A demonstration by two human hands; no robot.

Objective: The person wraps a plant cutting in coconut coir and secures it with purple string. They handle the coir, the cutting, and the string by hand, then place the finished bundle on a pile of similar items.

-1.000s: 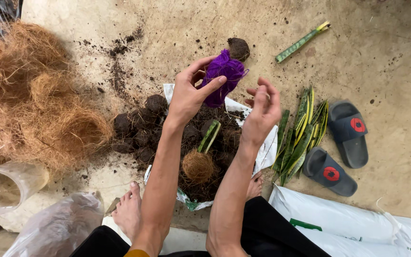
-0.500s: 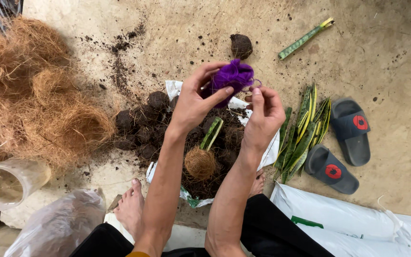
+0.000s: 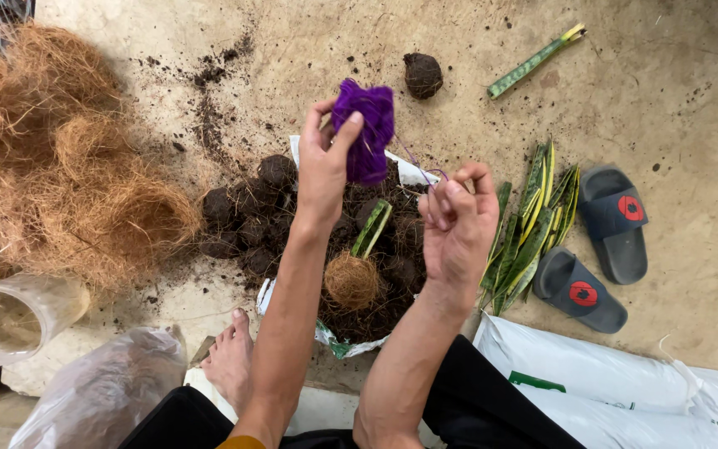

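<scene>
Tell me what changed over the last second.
The left hand lifted the purple thread bundle higher; the right hand, open before, closed into a pinch on the thread end, drawing it out. The wrapped ball, soil balls, leaves and sandals stayed put.

The bundle of thread (image 3: 365, 129) pinched in the left hand's fingers (image 3: 351, 125) was vivid purple, and a thin purple strand (image 3: 415, 160) ran from it to the right hand's fingers (image 3: 450, 193). Below them the soil balls (image 3: 251, 212) were dark brown, and the coir-wrapped ball (image 3: 352, 280) tan with a green-and-yellow leaf. Right of the fingers, the leaf cuttings (image 3: 533, 220) were green, mottled, with yellow edges. The slippers (image 3: 612, 212) were dark grey with red round marks. Far left, the coconut fibre (image 3: 51, 166) was rusty orange-brown.
</scene>
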